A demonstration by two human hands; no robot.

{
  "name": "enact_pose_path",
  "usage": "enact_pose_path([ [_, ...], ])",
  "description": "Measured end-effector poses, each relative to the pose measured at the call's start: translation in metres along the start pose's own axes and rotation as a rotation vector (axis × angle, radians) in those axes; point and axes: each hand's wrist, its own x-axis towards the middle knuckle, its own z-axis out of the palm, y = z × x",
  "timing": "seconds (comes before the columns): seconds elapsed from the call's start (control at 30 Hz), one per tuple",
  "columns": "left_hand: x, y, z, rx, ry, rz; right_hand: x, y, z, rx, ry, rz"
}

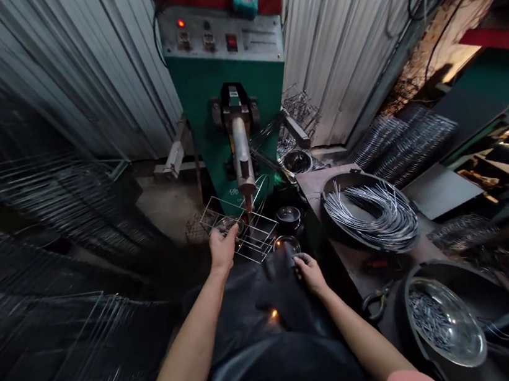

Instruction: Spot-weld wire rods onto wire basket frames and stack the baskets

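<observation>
Thin, straight-wired racks (69, 205) are lying layered; a boxy wire frame (254, 234) is sitting by a cylindrical metal rod's (241, 148) tip; glossy wire (380, 217) is coiling roundly. The left hand (224, 245) is pinching the frame; the right hand's (311, 273) fingers are curling, their hold unclear.

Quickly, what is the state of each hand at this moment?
Left hand: closed, holding the wire frame.
Right hand: curled closed; whether it holds anything cannot be told.

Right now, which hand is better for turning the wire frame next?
Probably the left hand: it grips the wire frame, while the right hand sits apart from it, to its right.
</observation>
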Motion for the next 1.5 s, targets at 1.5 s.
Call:
enact_pose_path([
  [1.5,-0.193,-0.011,-0.146,-0.153,0.041,-0.384,-0.137,-0.019,0.034,-0.545,-0.561,-0.489],
])
